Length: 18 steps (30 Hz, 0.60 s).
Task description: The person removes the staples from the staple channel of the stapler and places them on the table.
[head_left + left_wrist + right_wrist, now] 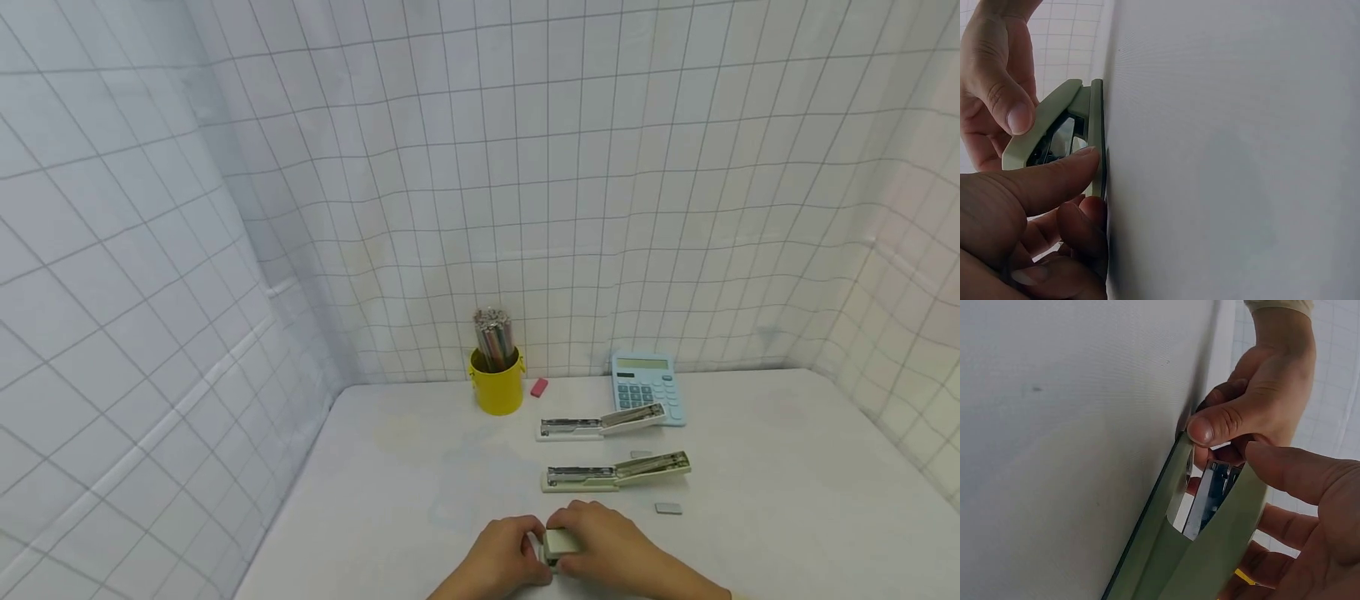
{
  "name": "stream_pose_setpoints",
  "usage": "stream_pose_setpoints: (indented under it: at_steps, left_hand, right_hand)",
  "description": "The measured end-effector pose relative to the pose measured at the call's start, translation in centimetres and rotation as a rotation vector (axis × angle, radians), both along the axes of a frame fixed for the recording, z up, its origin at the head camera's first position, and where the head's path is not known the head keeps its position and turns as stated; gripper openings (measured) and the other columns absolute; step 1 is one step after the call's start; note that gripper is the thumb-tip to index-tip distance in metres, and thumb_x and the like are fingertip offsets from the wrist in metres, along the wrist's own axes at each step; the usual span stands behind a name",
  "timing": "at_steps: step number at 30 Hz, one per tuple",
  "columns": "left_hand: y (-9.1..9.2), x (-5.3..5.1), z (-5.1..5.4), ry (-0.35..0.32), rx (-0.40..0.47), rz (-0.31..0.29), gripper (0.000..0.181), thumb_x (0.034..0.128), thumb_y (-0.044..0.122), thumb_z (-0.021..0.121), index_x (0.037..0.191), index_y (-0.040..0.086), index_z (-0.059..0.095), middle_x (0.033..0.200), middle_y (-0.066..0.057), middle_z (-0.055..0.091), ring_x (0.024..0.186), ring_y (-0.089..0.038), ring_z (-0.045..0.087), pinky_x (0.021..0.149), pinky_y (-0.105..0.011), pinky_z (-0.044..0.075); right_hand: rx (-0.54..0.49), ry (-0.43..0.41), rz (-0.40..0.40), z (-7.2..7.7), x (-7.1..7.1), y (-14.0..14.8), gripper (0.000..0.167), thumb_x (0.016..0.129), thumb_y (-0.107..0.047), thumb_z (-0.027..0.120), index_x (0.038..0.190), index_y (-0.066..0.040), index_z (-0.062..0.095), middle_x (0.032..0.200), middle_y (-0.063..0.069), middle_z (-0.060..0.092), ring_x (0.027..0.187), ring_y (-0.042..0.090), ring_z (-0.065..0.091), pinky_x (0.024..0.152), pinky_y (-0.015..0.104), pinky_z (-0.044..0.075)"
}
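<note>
A pale green stapler [561, 543] sits on the white table near its front, between both hands. My left hand [504, 557] pinches the base at its front end, with the thumb on the near side in the left wrist view. From above, my right hand [600, 540] grips the stapler's top arm [1229, 544], thumb on one side and fingers on the other. A gap shows between top arm and base, with the metal staple channel [1207, 494] visible in it. In the head view the hands hide most of the stapler.
Beyond the hands lie an opened light green stapler [581, 485] and an opened white stapler [572, 435]. Small grey staple strips [667, 508] lie beside them. Farther back are a blue calculator [675, 393], a pink eraser [539, 387] and a yellow bucket [498, 392] of pencils.
</note>
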<state>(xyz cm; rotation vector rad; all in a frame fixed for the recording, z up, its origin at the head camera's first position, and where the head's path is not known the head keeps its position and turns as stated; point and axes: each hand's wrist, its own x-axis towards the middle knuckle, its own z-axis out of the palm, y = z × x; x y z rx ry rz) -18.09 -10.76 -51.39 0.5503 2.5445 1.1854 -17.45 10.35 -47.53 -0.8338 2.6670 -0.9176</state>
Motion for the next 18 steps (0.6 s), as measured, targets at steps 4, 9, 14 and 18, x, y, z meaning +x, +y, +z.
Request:
stream_pose_setpoints:
  at_steps: [4,9,14,18]
  left_hand:
    - [0.2,0.0,0.0,0.024,0.009,0.016,0.029,0.0675,0.009,0.087,0.089,0.019,0.069,0.059,0.013,0.054,0.051,-0.001,0.046,0.051,-0.021,0.037]
    - [0.1,0.0,-0.1,0.055,0.007,0.023,0.027,0.0679,0.011,0.087,0.089,0.018,0.07,0.061,0.014,0.053,0.053,0.0,0.046,0.053,-0.021,0.038]
    - [0.1,0.1,-0.3,0.084,0.015,0.022,0.025,0.0687,0.013,0.087,0.086,0.018,0.07,0.06,0.016,0.053,0.054,0.002,0.045,0.054,-0.019,0.038]
    - [0.4,0.2,-0.2,0.113,0.004,0.024,0.023,0.0687,0.013,0.087,0.082,0.018,0.069,0.057,0.017,0.05,0.054,0.002,0.043,0.054,-0.019,0.036]
  right_hand:
    - [0.0,0.018,-0.007,-0.2,0.0,-0.2,0.031,0.081,-0.023,0.083,0.11,-0.019,0.072,0.095,-0.016,0.061,0.081,0.001,0.048,0.067,0.027,0.043]
    - [0.007,0.023,-0.012,-0.6,-0.1,-0.8,0.032,0.08,-0.025,0.082,0.111,-0.019,0.073,0.097,-0.013,0.064,0.081,0.003,0.05,0.067,0.029,0.043]
    - [-0.001,0.023,-0.004,-0.9,-0.2,-1.3,0.03,0.08,-0.024,0.081,0.108,-0.017,0.073,0.096,-0.012,0.064,0.08,0.004,0.051,0.066,0.029,0.044]
    - [-0.01,0.013,-0.015,-0.8,-0.1,-1.4,0.027,0.079,-0.023,0.082,0.104,-0.016,0.073,0.092,-0.014,0.062,0.078,0.003,0.05,0.065,0.029,0.044]
